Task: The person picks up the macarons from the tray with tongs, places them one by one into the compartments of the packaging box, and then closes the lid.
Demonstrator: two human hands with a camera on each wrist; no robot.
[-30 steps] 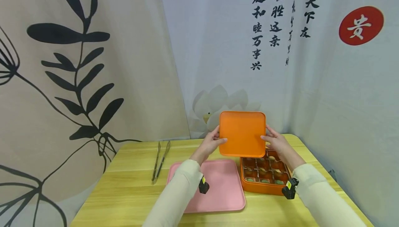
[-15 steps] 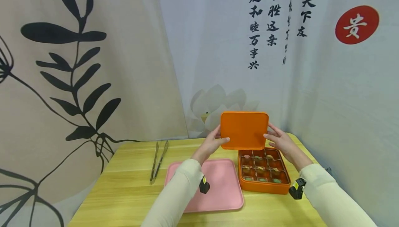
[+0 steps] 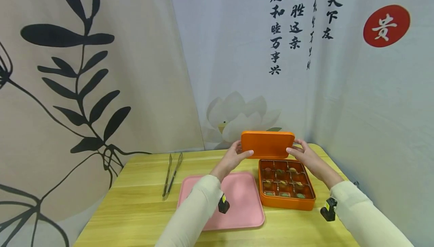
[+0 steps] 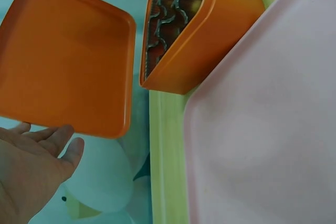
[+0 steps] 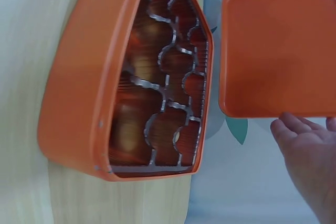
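Between both hands, an orange lid is held up past the far side of a matching box. My left hand grips its left edge, thumb in front and fingers behind. At the opposite edge, my right hand holds it the same way. The lid's smooth inner face shows in the left wrist view and the right wrist view. The orange box stands uncovered on the table, with a clear divided insert and small wrapped pieces in its compartments.
Left of the box lies a pink tray, partly covered by my left sleeve. Metal tongs rest farther left on the wooden table. A printed curtain hangs close behind the table's back edge.
Both hands have lowered the lid toward the back and tilted it, so its face looks narrower in the head view. More of the box's compartments now shows.
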